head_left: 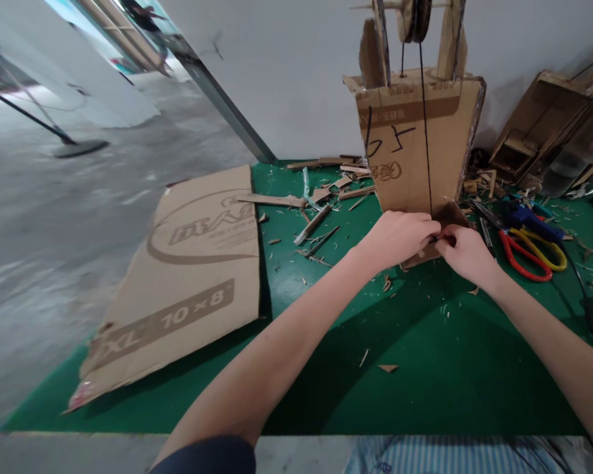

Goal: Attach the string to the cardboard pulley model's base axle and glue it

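Note:
A cardboard tower (405, 141) marked "65" stands upright at the back of the green table. From the round cardboard pulley (415, 20) at its top, a dark string (427, 145) runs down the front to my hands. My left hand (405, 236) and my right hand (467, 253) meet at its lower end, fingertips pinched together on a small dark bit of it. Just behind and below them is a small open cardboard box (452, 217) at the tower's foot, partly hidden by my hands.
A large flat cardboard sheet (197, 263) lies on the left, overhanging the table edge. Red-handled scissors (524, 257), a yellow-handled pair (548, 247) and a blue tool (534, 220) lie right. Cardboard scraps (340, 187) litter the back. Another cardboard structure (543, 118) leans at the back right.

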Motion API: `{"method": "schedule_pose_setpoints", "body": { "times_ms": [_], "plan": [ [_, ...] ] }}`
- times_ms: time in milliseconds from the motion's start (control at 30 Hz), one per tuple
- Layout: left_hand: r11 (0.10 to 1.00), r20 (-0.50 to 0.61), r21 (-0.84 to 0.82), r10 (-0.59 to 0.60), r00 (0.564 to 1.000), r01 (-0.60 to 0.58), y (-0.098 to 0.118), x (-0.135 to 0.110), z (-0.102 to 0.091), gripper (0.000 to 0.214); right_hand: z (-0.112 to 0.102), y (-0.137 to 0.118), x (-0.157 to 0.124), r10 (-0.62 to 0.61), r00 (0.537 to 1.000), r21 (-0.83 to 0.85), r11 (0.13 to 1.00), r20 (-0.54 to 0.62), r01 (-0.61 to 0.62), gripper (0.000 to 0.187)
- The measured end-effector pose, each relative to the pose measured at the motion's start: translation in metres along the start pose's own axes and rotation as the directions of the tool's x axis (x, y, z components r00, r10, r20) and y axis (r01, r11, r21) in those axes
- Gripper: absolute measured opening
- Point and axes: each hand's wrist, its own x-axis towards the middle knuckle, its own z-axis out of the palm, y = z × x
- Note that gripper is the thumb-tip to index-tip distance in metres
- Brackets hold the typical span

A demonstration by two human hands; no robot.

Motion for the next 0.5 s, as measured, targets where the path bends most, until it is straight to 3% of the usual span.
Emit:
{"method": "schedule_pose_setpoints", "body": {
  "times_ms": [233,500],
  "plan": [
    [0.996,-0.024,0.086,0.039,0.999,-0.037,0.0032,-0.0036,0.0024,0.022,-0.0033,-0.0018,0.0021,0.068,0.991,0.132,0.988,0.114,-0.083,0.015],
    [0.993,-0.05,0.112,0.043,0.998,-0.037,0.0036,-0.0016,0.0052,0.019,-0.0049,0.0042,0.0029,0.054,0.994,0.185,0.98,0.097,-0.071,0.014]
  ]
}}
